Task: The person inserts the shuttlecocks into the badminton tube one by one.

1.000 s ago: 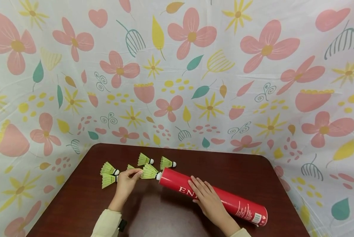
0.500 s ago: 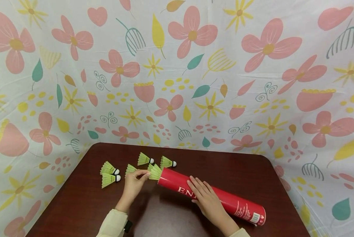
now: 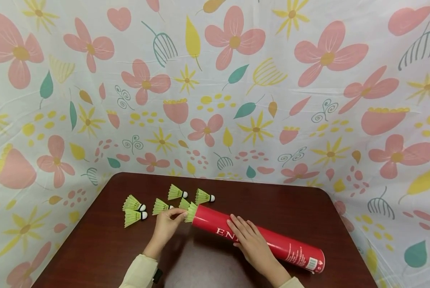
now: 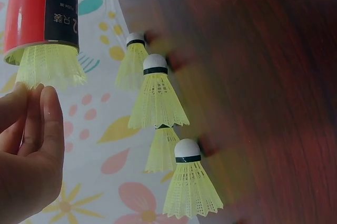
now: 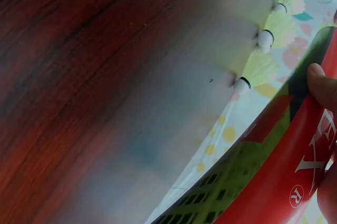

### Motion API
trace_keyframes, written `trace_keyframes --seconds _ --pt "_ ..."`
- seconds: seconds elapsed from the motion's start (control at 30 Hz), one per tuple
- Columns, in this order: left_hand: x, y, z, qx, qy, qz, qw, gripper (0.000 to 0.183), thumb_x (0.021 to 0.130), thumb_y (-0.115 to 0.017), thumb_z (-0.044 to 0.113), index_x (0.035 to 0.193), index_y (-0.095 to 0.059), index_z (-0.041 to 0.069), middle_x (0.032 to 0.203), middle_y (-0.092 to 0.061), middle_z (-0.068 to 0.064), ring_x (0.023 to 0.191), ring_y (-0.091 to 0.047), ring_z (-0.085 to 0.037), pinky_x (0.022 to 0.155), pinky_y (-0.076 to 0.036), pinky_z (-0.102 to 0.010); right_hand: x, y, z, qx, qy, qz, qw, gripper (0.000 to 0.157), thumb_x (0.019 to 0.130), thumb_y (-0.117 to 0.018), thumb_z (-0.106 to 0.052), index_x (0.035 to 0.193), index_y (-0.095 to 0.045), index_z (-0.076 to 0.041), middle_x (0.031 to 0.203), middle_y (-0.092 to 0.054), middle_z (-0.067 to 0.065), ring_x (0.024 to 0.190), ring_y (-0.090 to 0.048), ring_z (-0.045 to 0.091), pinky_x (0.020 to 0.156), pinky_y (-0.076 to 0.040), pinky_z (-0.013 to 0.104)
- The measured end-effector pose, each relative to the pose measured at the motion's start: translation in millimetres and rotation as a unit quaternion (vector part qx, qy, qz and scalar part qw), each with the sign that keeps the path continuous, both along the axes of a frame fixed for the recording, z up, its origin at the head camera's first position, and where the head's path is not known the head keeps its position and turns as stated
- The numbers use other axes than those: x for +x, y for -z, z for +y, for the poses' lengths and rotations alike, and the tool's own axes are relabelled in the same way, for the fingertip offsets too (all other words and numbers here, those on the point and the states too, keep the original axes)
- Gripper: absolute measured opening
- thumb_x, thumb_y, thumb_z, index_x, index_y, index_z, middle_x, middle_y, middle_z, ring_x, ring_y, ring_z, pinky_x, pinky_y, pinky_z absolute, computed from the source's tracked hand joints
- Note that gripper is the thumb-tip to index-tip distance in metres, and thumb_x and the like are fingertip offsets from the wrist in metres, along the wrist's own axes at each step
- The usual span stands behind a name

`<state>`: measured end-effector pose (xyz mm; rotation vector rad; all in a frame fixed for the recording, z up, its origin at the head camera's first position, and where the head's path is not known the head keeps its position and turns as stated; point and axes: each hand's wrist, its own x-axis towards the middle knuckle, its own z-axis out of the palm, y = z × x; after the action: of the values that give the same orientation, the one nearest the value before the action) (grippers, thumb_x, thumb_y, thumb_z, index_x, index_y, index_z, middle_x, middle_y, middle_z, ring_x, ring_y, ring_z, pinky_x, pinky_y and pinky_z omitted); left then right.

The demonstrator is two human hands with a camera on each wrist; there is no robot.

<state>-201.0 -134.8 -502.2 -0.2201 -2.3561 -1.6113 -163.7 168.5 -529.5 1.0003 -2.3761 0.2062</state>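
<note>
My left hand pinches the feather edge of a yellow-green shuttlecock between thumb and fingertips. Most of this shuttlecock is inside the mouth of a red tube; only the skirt's end sticks out, its cork hidden. The tube lies slanted, its mouth toward the left and its barcoded end at the lower right. Over the tube's middle lies my right hand, gripping it with fingers across the top and the thumb along the side.
Several loose shuttlecocks lie on the dark wooden table, beyond and left of my left hand; a pair sits at the far left and another shuttlecock lies behind the tube's mouth. A flower-printed cloth hangs behind the table.
My left hand has moved right toward the tube, pushing the shuttlecock in cork first until only its skirt end shows. My right hand and the tube have stayed nearly still.
</note>
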Motion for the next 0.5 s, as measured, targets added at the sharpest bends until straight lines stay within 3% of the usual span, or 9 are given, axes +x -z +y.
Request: trace_keyframes --seconds 0.13,0.5 --pt "1.0 -1.3 3.1 -0.007 -0.001 0.002 1.0 0.006 0.082 -0.076 0.01 0.088 -0.077 0.007 0.079 -0.072 -0.005 0.07 -0.066 -0.015 0.064 -0.051 -0.023 -0.2 -1.2 -0.3 -0.002 0.0 0.005 1.0 0.089 0.07 -0.084 -0.018 0.147 -0.04 -0.008 0.15 -0.039 0.011 0.133 -0.043 0.029 0.103 -0.035 0.046" --pt "0.3 -0.7 14.5 -0.008 0.019 -0.01 0.9998 0.005 0.081 -0.076 0.006 0.086 -0.078 0.006 0.083 -0.073 -0.005 0.072 -0.063 -0.01 0.061 -0.05 -0.022 -0.5 0.4 0.1 0.001 -0.002 0.008 1.0 0.086 0.074 -0.082 -0.021 0.147 -0.039 -0.009 0.15 -0.039 0.011 0.135 -0.04 0.027 0.103 -0.036 0.047"
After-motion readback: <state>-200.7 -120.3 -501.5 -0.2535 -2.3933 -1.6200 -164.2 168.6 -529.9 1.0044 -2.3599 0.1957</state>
